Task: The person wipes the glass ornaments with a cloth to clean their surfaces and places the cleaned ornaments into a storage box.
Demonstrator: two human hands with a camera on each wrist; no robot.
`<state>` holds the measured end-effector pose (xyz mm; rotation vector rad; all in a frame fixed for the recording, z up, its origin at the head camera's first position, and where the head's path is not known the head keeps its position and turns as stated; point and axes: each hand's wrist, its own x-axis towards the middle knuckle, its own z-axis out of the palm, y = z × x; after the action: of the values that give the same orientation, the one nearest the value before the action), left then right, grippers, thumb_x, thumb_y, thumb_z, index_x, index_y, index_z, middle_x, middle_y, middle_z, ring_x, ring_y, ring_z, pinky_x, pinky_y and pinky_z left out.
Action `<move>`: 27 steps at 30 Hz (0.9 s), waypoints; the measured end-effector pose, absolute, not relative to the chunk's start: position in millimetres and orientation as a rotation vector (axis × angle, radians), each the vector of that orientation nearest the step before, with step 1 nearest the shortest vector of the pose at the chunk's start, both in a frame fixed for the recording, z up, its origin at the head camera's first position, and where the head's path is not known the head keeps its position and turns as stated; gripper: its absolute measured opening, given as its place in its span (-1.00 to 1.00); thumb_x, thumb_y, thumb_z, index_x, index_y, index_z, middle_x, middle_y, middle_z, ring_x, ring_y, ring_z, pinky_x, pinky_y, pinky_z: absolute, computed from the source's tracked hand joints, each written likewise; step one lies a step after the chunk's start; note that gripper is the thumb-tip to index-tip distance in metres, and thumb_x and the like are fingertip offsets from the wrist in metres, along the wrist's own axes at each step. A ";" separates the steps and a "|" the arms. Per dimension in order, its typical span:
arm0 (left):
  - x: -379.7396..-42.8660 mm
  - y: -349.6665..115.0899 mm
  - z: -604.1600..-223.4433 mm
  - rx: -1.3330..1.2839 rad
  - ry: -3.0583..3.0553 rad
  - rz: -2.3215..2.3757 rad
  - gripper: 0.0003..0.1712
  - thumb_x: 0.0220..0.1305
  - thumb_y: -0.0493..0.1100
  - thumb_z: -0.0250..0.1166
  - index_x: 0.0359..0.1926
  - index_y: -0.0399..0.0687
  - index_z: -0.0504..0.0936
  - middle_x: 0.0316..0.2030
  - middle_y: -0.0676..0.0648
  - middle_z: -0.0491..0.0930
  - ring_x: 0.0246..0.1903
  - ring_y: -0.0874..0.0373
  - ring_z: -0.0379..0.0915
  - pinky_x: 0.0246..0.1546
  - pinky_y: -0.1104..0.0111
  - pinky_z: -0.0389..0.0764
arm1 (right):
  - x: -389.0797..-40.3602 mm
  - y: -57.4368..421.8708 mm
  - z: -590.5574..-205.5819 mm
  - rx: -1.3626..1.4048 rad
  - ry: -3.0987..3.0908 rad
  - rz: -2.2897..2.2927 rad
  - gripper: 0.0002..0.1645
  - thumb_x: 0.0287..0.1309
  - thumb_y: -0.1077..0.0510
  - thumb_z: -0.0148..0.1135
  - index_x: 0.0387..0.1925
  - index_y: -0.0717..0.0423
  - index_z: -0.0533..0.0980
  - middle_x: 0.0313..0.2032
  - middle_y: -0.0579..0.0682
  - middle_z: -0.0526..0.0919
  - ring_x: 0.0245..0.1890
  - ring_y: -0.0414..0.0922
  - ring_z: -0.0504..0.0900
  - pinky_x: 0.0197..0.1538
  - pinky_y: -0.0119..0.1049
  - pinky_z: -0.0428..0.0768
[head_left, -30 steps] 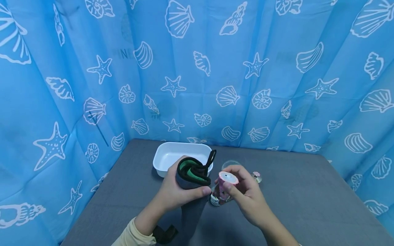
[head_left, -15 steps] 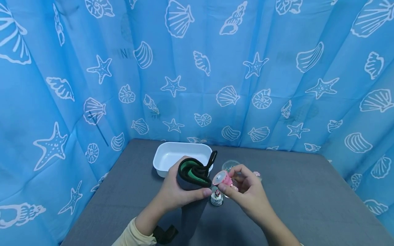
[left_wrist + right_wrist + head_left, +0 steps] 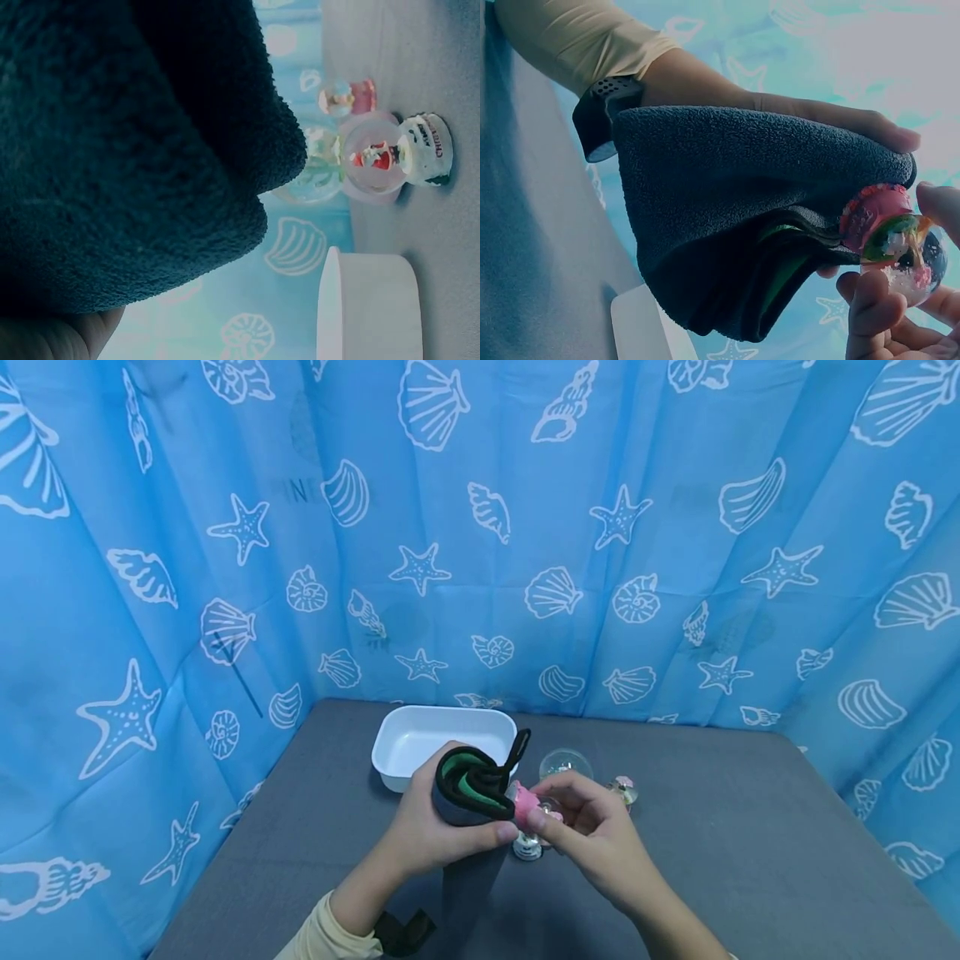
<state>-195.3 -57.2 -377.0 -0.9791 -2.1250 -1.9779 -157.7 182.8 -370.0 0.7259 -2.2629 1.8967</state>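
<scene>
My left hand [image 3: 423, 831] grips a folded dark grey cloth [image 3: 472, 787] with green inner faces, black edging and a hanging loop. Tilted in my right hand [image 3: 596, 822] is a small snow globe [image 3: 911, 255], pinched between thumb and fingers. Its pink base [image 3: 525, 806] points left, right at the cloth's edge. Behind and below it stands another snow globe [image 3: 382, 154], with a white lettered base and a red figure inside. In the right wrist view the cloth [image 3: 742, 172] drapes from the left hand, its lower folds hanging loose.
A white rectangular tub [image 3: 397, 718] stands at the back left of the grey-covered table [image 3: 712, 843]. Beyond my right hand are a larger glass globe [image 3: 566, 762] and a small globe [image 3: 624, 789]. A blue shell-patterned curtain [image 3: 480, 552] encloses the back and sides.
My right hand has tipped the pink-based snow globe from base up to base leftward and brought it against the cloth's edge. The left hand with the cloth has hardly moved.
</scene>
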 end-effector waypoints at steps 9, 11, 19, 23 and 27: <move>-195.1 -56.2 -376.8 -1.005 -2.135 -1.964 -0.28 0.10 -0.02 0.66 0.23 0.19 0.52 0.07 0.03 0.62 0.06 -0.01 0.60 0.13 0.20 0.73 | -157.0 185.7 -370.5 0.818 -2.268 1.979 -0.75 0.52 0.31 0.15 0.12 0.21 0.61 -0.18 -0.04 0.72 -0.36 -0.02 0.65 -0.30 -0.26 0.74; -194.8 -56.0 -376.7 -1.005 -2.133 -1.971 -0.28 0.10 -0.01 0.67 0.24 0.17 0.52 0.07 0.03 0.63 0.06 -0.01 0.61 0.13 0.21 0.73 | -157.3 186.0 -370.7 0.846 -2.259 2.002 -0.73 0.53 0.32 0.13 0.15 0.23 0.60 -0.16 -0.06 0.71 -0.35 -0.02 0.65 -0.29 -0.25 0.74; -196.3 -57.5 -377.1 -0.977 -2.121 -2.017 -0.29 0.08 -0.10 0.67 0.22 0.20 0.54 0.07 0.00 0.64 0.06 -0.03 0.62 0.15 0.21 0.71 | -157.2 185.0 -371.6 0.945 -2.174 2.041 -0.58 0.42 0.41 0.13 0.26 0.28 0.56 0.03 -0.05 0.68 -0.27 -0.15 0.64 -0.24 -0.21 0.78; -196.4 -57.1 -377.5 -1.011 -2.124 -2.006 -0.30 0.10 -0.07 0.66 0.24 0.18 0.53 0.08 0.00 0.63 0.07 -0.02 0.61 0.17 0.21 0.70 | -157.1 182.8 -370.4 0.839 -2.245 2.051 -0.59 0.47 0.34 0.16 0.29 0.24 0.55 0.04 -0.03 0.67 -0.17 -0.15 0.71 -0.17 -0.25 0.79; -196.0 -56.0 -377.8 -1.044 -2.115 -2.009 -0.30 0.13 -0.02 0.64 0.25 0.14 0.52 0.08 -0.01 0.62 0.07 -0.02 0.62 0.17 0.21 0.71 | -158.2 179.9 -372.5 0.779 -2.239 2.024 -0.61 0.47 0.33 0.20 0.27 0.25 0.54 0.11 0.01 0.68 -0.01 -0.12 0.74 -0.10 -0.28 0.79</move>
<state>-196.0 -56.0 -377.8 -1.0435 -2.1149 -2.0087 -158.2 179.9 -372.5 0.7793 -2.2386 2.0241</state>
